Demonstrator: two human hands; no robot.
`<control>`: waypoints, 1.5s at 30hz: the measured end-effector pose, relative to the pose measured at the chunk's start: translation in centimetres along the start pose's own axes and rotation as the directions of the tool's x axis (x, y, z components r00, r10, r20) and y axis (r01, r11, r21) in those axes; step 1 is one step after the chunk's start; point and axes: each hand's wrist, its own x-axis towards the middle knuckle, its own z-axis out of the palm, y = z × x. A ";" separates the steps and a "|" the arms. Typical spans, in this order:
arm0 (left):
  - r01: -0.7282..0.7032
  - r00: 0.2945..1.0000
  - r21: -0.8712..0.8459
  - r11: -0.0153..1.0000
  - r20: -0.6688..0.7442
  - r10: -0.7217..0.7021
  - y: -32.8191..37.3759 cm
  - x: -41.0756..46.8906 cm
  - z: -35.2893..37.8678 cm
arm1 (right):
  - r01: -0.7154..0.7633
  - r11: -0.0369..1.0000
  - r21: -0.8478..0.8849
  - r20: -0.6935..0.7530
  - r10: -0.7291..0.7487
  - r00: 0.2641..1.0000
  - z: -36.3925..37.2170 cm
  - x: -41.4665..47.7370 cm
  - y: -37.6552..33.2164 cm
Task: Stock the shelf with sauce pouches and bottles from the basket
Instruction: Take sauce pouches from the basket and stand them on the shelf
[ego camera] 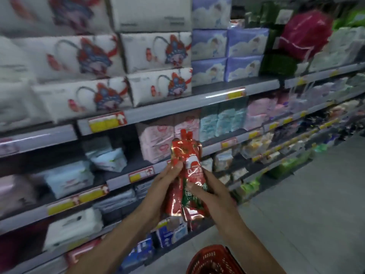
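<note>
Now the left hand point(164, 187) and right hand point(214, 192) both grip the red pouches point(187, 165) in the middle of the frame, above the basket point(213, 258), fingers point(176, 167) curled round them; they look soft, light and slippery, so hold the flat sides.

Glossy foil and thin plastic film against matt grey shelving.

At the centre, the red, crinkled foil-film sauce pouches point(190, 155) are highly glossy and creased, with gold-toned glints along their sealed edges. At 6 o'clock the red lattice plastic basket point(213, 260) has a smooth moulded rim with a dull sheen. At 10 o'clock the white soft packs with a printed mask figure point(158, 86) are wrapped in smooth, faintly shiny plastic film, and so are the lilac-blue packs point(227, 56) at 12 o'clock. The long grey shelf edge point(177, 107) looks like painted metal, matt, while its clear plastic price strip point(225, 95) catches a bright streak of light. At 4 o'clock the pale grey floor point(306, 204) is smooth and matt.
</note>
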 end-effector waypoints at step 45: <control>-0.631 0.178 0.147 0.761 -0.928 0.327 24.1 -64.9 -81.5 | -0.339 0.916 0.215 0.909 -0.062 0.411 104.1 -18.6 -2.5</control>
